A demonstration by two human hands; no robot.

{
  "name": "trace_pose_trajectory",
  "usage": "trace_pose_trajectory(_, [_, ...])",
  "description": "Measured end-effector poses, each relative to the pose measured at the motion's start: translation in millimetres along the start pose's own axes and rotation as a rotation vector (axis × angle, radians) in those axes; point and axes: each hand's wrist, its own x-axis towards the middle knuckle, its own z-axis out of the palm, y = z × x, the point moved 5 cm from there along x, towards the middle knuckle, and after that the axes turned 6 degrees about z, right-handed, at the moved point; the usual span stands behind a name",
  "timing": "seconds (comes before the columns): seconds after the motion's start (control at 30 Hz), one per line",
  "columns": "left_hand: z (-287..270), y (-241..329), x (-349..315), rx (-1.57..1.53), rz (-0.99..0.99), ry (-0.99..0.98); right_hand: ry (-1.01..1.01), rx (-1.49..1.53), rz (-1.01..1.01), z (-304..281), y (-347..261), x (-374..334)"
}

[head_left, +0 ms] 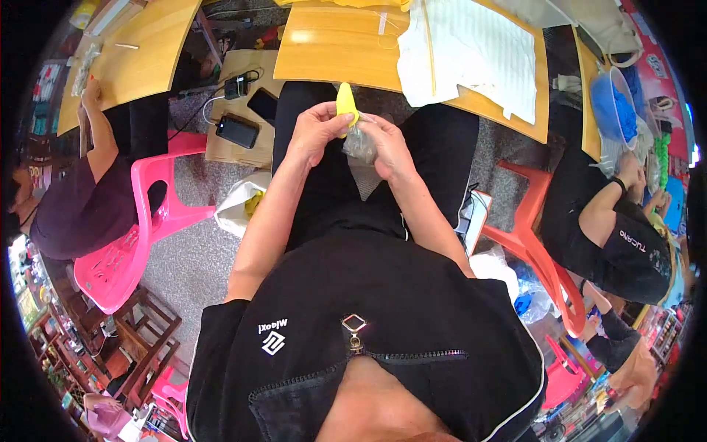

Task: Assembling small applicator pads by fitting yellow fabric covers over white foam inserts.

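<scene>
Tabletop [335, 44] cut off above, hands [317, 134] [390, 149] partly cover a yellow piece [345, 99].

Both bare forearms [266, 221] angle inward and forward from beside the torso [412, 283], elbows bent, so the hands meet above the gap between the spread thighs [442, 151]. The left hand [318, 134] pinches thumb against fingers, its knuckles bent; the right hand [389, 147] curls in opposite, thumb and forefinger pointing leftward, fingertips of both hands close together.
</scene>
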Motion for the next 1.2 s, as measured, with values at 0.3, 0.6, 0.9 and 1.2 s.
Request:
trace_pose_trajectory(0.3, [7, -1, -10, 0.025, -0.088, -0.039, 0.331, -0.671, -0.334, -2, -18, -5])
trace_pose_trajectory(0.6, [9, 4, -9, 0.147, -0.034, -0.113, 0.283, -0.86, -0.344, 4, -28, -18])
trace_pose_trajectory(0.9, [16, -10, -12, -0.038, -0.057, 0.035, 0.401, -0.83, -0.505, -2, -34, -19])
trace_pose_trajectory(1.2, [20, -18, -11, 0.021, -0.128, -0.086, 0.414, -0.516, -0.22, -16, -14, 1])
